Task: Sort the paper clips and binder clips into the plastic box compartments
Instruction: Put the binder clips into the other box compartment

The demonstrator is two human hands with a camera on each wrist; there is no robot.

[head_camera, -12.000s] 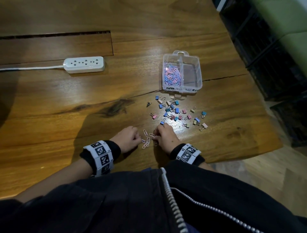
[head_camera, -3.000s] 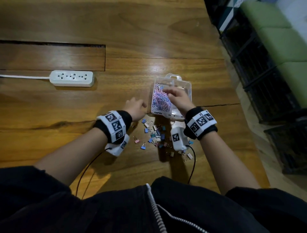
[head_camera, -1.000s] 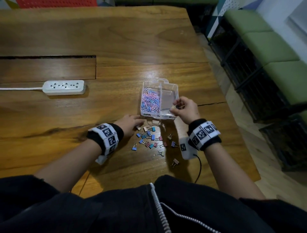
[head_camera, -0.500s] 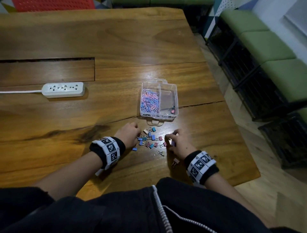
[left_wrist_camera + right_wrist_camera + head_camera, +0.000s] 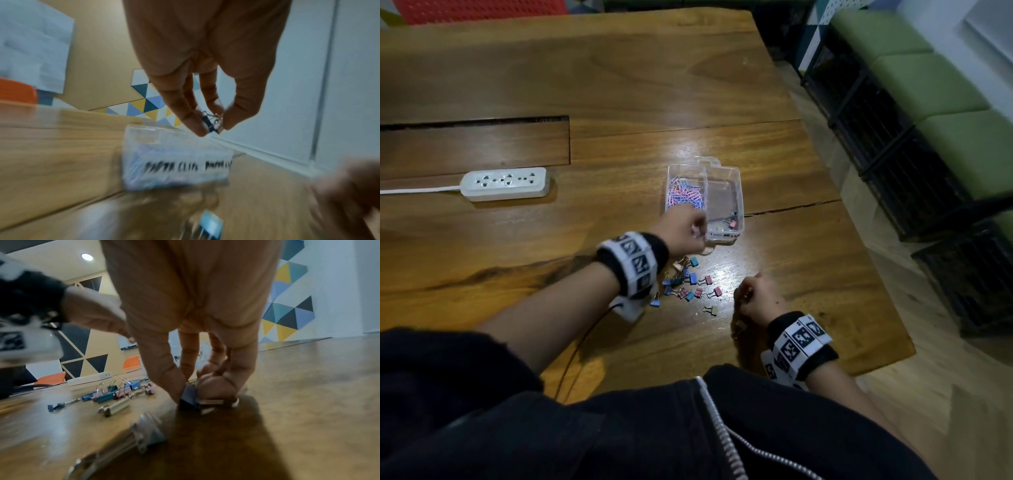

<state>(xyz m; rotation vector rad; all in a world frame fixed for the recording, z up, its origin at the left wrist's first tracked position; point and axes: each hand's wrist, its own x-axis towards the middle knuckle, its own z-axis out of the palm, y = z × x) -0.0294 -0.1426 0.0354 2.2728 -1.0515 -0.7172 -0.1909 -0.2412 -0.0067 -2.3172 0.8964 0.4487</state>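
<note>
A clear plastic box (image 5: 736, 181) stands mid-table; pink and blue paper clips (image 5: 685, 196) fill its left compartment and a few binder clips (image 5: 730, 221) lie in its right one. My left hand (image 5: 697, 230) hovers at the box's near edge and pinches a dark blue binder clip (image 5: 211, 121) between thumb and fingers. Loose coloured binder clips (image 5: 688, 282) lie scattered in front of the box. My right hand (image 5: 744, 301) is down on the table to their right, pinching a blue binder clip (image 5: 190, 396) that rests on the wood.
A white power strip (image 5: 505, 183) with its cord lies at the left. The table's right edge (image 5: 876, 267) drops to the floor, with black crates and green cushions (image 5: 928, 89) beyond. A silver binder clip (image 5: 115, 407) lies near my right hand.
My left hand has lifted from the clip pile up to the box's near edge with a clip. My right hand stayed low beside the pile and closed on a blue clip.
</note>
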